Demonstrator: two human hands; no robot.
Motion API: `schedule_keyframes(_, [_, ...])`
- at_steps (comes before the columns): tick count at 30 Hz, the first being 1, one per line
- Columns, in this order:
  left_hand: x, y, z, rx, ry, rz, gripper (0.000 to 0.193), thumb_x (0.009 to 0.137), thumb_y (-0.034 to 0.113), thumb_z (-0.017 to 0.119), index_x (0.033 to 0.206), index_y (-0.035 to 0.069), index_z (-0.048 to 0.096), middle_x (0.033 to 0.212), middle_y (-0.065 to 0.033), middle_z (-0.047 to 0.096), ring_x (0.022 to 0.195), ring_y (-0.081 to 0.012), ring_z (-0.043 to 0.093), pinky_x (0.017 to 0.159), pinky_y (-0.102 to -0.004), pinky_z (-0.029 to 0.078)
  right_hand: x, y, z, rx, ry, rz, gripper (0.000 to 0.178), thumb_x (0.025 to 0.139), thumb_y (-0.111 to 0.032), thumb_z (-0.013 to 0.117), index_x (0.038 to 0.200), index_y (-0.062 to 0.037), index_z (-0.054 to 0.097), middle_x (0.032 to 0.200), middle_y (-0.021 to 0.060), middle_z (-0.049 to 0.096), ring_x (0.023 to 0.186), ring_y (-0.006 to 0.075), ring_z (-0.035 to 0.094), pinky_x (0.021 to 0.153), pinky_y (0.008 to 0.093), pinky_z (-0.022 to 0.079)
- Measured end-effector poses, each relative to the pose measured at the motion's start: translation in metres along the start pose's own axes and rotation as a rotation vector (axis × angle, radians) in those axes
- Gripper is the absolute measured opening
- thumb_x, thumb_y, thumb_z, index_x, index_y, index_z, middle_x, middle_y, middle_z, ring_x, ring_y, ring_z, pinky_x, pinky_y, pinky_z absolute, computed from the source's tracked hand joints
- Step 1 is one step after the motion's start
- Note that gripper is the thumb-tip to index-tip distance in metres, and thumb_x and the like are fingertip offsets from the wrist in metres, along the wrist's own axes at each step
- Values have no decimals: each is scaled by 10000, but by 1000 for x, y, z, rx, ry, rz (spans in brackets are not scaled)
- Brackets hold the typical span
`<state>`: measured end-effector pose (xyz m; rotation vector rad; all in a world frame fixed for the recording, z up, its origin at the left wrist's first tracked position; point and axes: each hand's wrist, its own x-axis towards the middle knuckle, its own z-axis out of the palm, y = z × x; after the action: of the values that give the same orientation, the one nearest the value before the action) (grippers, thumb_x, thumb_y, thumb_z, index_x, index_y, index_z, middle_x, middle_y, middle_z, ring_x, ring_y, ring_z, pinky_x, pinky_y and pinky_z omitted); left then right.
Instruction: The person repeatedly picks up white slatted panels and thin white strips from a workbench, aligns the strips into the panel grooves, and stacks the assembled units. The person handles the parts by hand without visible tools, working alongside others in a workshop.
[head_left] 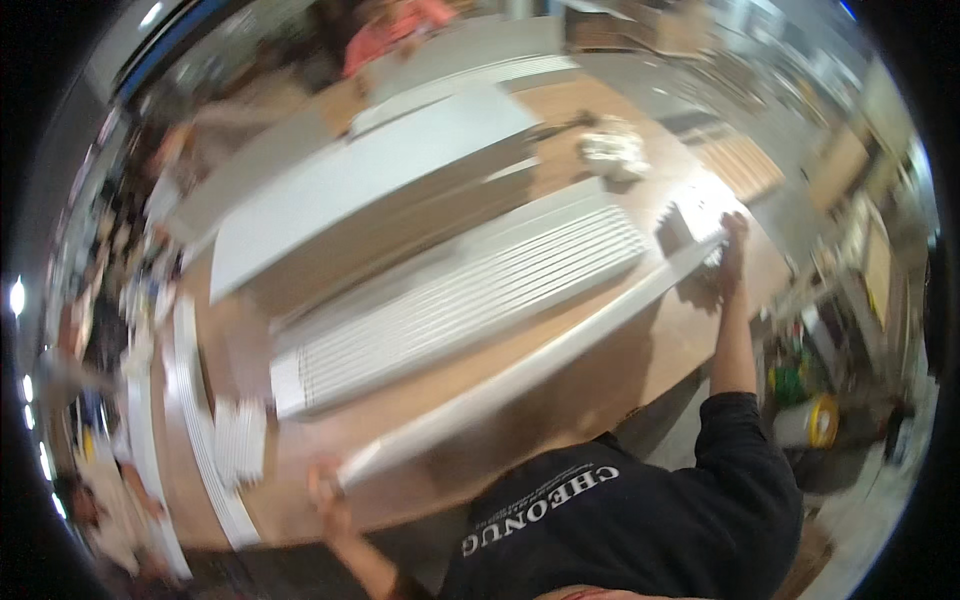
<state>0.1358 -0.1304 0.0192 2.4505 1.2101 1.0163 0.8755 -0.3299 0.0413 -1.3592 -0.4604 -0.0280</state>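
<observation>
A long, narrow white strip (540, 362) runs diagonally above the front of the table between my two hands. My left hand (330, 495) is at its near-left end, thumb and fingers closed about the tip, a little smeared by motion. At the far-right end, my right hand (734, 240) grips the strip, arm stretched out. Just beyond it lies a stack of ribbed white strips (470, 290), packed side by side. Next to my right hand is a bright white pile of small pieces (700, 207), partly washed out by glare.
Large white panels (370, 180) stand on the brown table (560, 415) behind the ribbed stack. A crumpled cream bundle (613, 148) sits at the far right. More strips (200, 420) lie at left. Co-workers are at the left and far edges. A cluttered wooden rack (840, 320) stands right.
</observation>
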Motion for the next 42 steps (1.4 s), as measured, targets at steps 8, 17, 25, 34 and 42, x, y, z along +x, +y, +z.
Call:
schedule_keyframes(8, [188,74,-42,-427,-568,-267,593,697,462,728,1010,-20,584,993,-120,613,925,-244,588,871,-390,450,-50,31,-45,123,-70,-3,284,936,-231,430,1192,-121,375,1131,68,485,1059,189,468,960,335,364])
schedule_keyframes(17, [188,90,187,222,-590,618,254,778,230,654,985,88,612,883,-130,584,896,-307,572,769,-415,473,-69,-11,-60,-115,-28,92,245,934,-252,481,1106,-79,499,814,-21,518,707,75,510,580,218,423])
schedule_keyframes(25, [181,68,202,215,-378,793,218,742,192,687,903,84,586,839,-81,564,779,-271,577,655,-363,481,-75,-27,-70,-254,-39,-43,233,916,-239,471,1042,-43,463,1100,64,385,1009,167,434,914,303,339])
schedule_keyframes(34, [142,93,196,88,-705,450,607,728,340,703,1209,34,498,1076,-186,534,1003,-365,524,873,-474,419,-75,-23,-72,-186,-39,-67,207,932,-215,493,1060,-52,501,1083,45,438,1034,176,438,952,276,307])
schedule_keyframes(42, [169,103,194,181,-1031,329,815,584,338,773,1264,8,469,1134,-231,550,1057,-379,525,891,-437,439,-66,-20,-53,-206,36,12,310,908,-225,477,1157,-48,428,1070,73,450,1002,181,456,918,300,351])
